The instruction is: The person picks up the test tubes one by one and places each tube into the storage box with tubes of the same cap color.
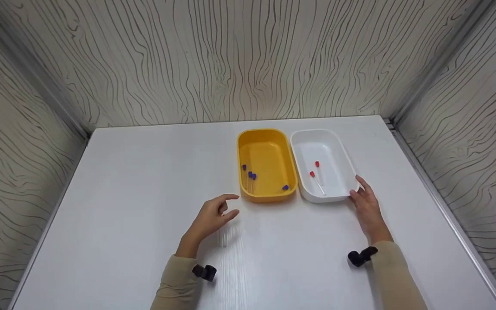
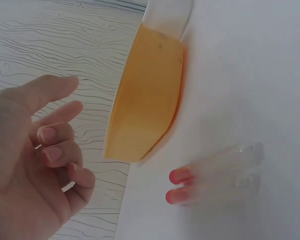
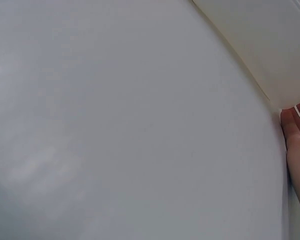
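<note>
My left hand (image 1: pixel 213 215) hovers over the table just left of the yellow tray's (image 1: pixel 269 199) near corner, fingers loosely bent, nothing between them. Two clear tubes with red caps (image 2: pixel 180 176) lie side by side on the table near it; in the head view the hand mostly hides them, leaving only the clear ends (image 1: pixel 224 239). My right hand (image 1: pixel 367 209) holds the near right corner of the white tray (image 1: pixel 323 199), thumb and fingers at its rim. Inside the white tray are two red-capped tubes (image 1: pixel 317 181). Several blue-capped tubes (image 1: pixel 251 181) lie in the yellow tray.
The two trays stand side by side on a white table (image 1: pixel 144 193), toward its back right. Patterned panels (image 1: pixel 230 60) rise behind the table and at both sides. A small black camera (image 1: pixel 205 272) is worn on the left wrist, another camera (image 1: pixel 360 257) on the right.
</note>
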Motion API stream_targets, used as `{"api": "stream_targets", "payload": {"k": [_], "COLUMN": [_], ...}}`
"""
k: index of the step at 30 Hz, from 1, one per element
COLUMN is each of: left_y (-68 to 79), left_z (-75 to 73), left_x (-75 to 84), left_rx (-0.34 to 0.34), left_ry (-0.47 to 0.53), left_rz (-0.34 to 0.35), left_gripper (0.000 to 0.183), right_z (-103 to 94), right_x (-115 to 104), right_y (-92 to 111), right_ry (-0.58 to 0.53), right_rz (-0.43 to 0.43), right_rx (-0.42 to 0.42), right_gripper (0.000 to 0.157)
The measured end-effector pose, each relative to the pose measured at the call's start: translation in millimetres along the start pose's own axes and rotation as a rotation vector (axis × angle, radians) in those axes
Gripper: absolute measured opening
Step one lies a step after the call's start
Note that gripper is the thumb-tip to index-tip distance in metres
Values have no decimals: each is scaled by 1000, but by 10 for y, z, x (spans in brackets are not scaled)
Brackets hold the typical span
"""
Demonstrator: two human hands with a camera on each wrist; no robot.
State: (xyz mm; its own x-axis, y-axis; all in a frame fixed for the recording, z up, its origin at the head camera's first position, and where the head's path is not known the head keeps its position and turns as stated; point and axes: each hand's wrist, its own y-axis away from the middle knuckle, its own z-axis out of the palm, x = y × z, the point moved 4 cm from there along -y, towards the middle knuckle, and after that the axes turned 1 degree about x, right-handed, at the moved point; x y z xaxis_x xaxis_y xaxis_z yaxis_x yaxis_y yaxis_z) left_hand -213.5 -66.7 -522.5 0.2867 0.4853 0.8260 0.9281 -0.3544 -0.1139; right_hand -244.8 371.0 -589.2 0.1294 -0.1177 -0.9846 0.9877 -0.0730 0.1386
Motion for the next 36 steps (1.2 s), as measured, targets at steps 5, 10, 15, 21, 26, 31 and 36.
{"api": "stream_targets", "payload": {"k": [5, 10, 15, 21, 26, 31, 36], "left_y": [78, 172, 257, 335, 377, 397, 407], "left_z": [-64, -72, -45, -40, -48, -27, -25], "left_x": [-136, -283, -439, -550, -594, -624, -623], "left_rx": [0, -12, -55, -118, -144, -167, -178], "left_ry": [31, 17, 4, -13, -26, -67, -100], "left_rz": [-46, -86, -142, -191, -189, -212, -241], "left_gripper": [41, 48, 57, 69, 75, 84, 94], "right_z": [0, -11, -23, -16, -18, -24, -7], "right_x": [-1, -3, -15, -18, -6, 2, 3], "right_y": [2, 12, 16, 14, 13, -1, 2], "right_ry": [10, 13, 14, 17, 30, 41, 34], "right_rz": [-2, -6, -15, -6, 17, 25, 17], "right_rx": [-4, -3, -12, -14, 5, 2, -1], "right_gripper": [63, 61, 61, 63, 64, 62, 62]}}
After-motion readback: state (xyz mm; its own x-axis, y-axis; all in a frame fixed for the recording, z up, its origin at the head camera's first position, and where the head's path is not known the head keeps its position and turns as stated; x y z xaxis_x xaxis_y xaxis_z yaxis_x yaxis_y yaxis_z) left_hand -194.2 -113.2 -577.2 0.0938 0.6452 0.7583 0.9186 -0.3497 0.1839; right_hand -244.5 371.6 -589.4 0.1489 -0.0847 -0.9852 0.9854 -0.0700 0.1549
